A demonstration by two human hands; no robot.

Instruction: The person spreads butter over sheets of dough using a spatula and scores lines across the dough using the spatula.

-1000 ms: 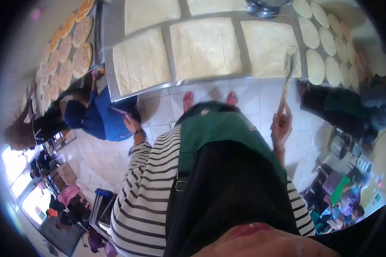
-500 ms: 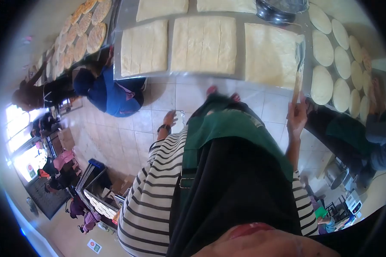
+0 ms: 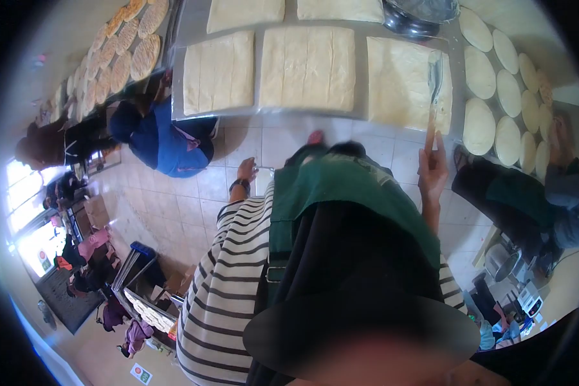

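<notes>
My right hand is closed on the wooden handle of a brush, whose pale head lies over the right-hand square dough sheet. My left hand hangs beside my body below the table edge, fingers apart, holding nothing. Two more sheets lie to the left in the front row: one in the middle and one at the left, both with lengthwise lines. Behind the right sheet stands a shiny metal bowl.
Oval flat doughs lie in rows at the right end. Browned flat breads cover another surface at the upper left. A co-worker in blue is at the left; another is at the right.
Since a second ago my left hand has moved from the co-worker in blue toward my body, and the view has shifted. Over the last half second the brush has moved left across the right sheet.
</notes>
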